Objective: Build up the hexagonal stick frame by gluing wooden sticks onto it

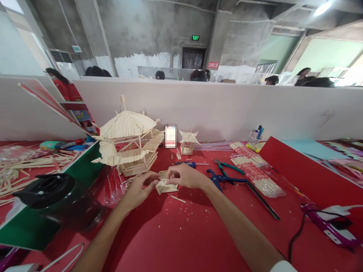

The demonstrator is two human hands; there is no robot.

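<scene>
A small flat panel of glued wooden sticks (pixel 164 184) lies on the red table (pixel 181 234) in front of me. My left hand (pixel 138 189) pinches its left edge with fingertips. My right hand (pixel 185 175) rests on its upper right corner, fingers curled over it. Just behind the panel stands a large pagoda model made of sticks (pixel 127 141). A much smaller stick pavilion (pixel 188 142) stands to the right of it.
Blue-handled pliers (pixel 224 178), green-handled cutters (pixel 228 166) and a bag of chopsticks (pixel 256 170) lie to the right. A black jug (pixel 56 198) sits on a green board at left, loose sticks (pixel 25 166) beyond. A purple glue gun (pixel 326 223) lies at right. White partition behind.
</scene>
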